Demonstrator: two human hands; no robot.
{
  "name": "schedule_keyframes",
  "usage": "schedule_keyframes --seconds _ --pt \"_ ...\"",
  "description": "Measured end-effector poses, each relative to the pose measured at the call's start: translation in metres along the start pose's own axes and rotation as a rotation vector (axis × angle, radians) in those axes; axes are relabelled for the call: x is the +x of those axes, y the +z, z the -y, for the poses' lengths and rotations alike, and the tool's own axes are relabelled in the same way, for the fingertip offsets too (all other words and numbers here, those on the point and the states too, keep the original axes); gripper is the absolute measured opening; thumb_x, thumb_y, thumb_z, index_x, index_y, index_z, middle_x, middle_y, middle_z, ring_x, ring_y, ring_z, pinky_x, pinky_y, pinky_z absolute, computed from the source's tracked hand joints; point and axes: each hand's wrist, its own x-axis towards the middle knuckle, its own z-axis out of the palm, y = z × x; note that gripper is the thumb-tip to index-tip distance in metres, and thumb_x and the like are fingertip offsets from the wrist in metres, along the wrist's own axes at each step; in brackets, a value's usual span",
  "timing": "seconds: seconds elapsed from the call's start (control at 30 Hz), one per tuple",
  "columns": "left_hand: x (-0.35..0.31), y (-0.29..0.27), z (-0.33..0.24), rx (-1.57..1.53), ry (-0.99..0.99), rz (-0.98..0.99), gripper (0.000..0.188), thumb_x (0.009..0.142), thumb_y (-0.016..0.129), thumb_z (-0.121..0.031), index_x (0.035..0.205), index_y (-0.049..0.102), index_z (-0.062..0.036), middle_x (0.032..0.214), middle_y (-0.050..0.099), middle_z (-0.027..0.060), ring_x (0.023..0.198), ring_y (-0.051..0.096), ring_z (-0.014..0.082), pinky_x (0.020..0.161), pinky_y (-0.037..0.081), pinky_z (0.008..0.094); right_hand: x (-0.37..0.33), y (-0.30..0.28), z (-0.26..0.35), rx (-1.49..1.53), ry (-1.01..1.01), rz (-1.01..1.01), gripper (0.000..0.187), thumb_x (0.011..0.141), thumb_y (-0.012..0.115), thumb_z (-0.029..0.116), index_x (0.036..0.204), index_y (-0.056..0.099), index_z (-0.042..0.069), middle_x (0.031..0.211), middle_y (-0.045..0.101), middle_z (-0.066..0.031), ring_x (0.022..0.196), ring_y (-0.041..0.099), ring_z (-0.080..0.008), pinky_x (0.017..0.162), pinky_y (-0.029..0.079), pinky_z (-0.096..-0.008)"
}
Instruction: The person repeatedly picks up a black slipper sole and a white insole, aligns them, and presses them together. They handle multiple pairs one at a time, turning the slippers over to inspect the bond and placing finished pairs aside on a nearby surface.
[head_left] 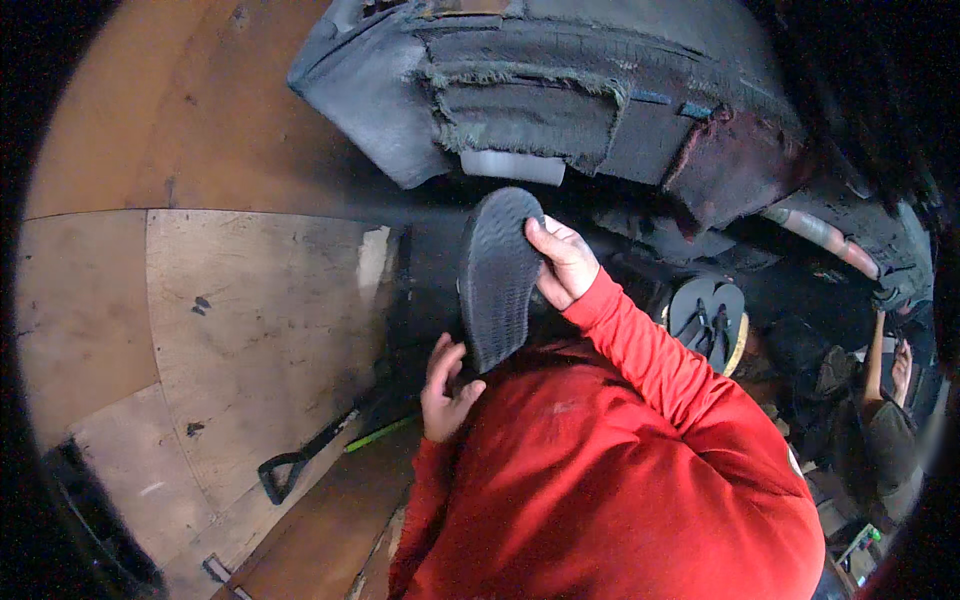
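A dark grey sole (pixel 500 270) with a textured face is held up in front of my body, its long side nearly upright. My right hand (pixel 565 262) grips its right edge near the upper end, thumb on the face. Beside the lower tip of the sole is my left hand (pixel 446 390), its fingers and thumb apart. Whether that hand touches the sole I cannot tell. Both arms wear red sleeves.
Ahead hangs a machine covered in worn, frayed dark cloth (pixel 540 115). To the right, black flip-flops (pixel 708 318) rest on a yellowish-edged surface. Another person's hand (pixel 902 370) shows at far right. Wooden panels (pixel 260 320) and a black handle (pixel 285 478) lie left.
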Motion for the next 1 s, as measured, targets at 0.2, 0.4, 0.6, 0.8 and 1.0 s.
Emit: schedule_keyframes --seconds 0.2,0.4,0.6,0.8,1.0 --pt "0.161 0.030 -0.031 -0.411 -0.102 0.442 0.057 0.091 0.067 -0.037 0.133 0.054 -0.0006 0.129 0.058 0.0111 0.117 0.055 0.0193 0.101 0.042 0.0322 -0.006 -0.031 0.008 -0.171 0.106 -0.072 0.026 0.092 0.070 0.018 0.111 0.065 0.001 0.109 0.068 -0.0058 0.097 0.064 -0.0145 0.090 0.050 -0.0308" --pt "0.189 0.073 -0.050 -0.108 -0.027 0.151 0.023 0.093 0.066 -0.017 0.106 0.064 0.0014 0.093 0.066 0.0010 0.082 0.058 0.0097 0.075 0.049 0.0291 -0.076 -0.018 0.009 -1.015 -0.005 -0.510 0.022 0.097 0.064 0.025 0.088 0.059 0.006 0.079 0.064 -0.0025 0.067 0.056 -0.0087 0.063 0.045 -0.0247" --pt "0.147 0.103 -0.046 -0.680 -0.013 -0.099 0.029 0.092 0.062 -0.001 0.121 0.056 0.0007 0.118 0.062 0.0066 0.108 0.057 0.0165 0.098 0.043 0.0334 -0.071 -0.075 0.001 0.038 0.246 -0.427 0.069 0.098 0.043 0.060 0.126 0.051 -0.003 0.118 0.066 -0.0171 0.104 0.067 -0.0320 0.091 0.054 -0.0444" --pt "0.123 0.084 -0.071 -0.713 0.076 -0.163 0.042 0.091 0.061 0.001 0.132 0.050 0.0003 0.129 0.058 0.0107 0.120 0.054 0.0226 0.108 0.038 0.0392 -0.001 -0.089 0.018 0.246 -0.090 -0.286 0.037 0.102 0.051 0.029 0.125 0.056 0.000 0.125 0.065 -0.0144 0.116 0.062 -0.0272 0.104 0.046 -0.0440" --pt "0.077 0.030 -0.103 -0.493 0.195 -0.174 0.048 0.089 0.060 0.006 0.135 0.046 0.0016 0.132 0.056 0.0126 0.122 0.054 0.0234 0.109 0.037 0.0408 0.011 -0.017 -0.019 0.399 0.063 -0.157 0.032 0.103 0.050 0.024 0.127 0.056 0.004 0.127 0.064 -0.0127 0.119 0.061 -0.0270 0.106 0.045 -0.0451"
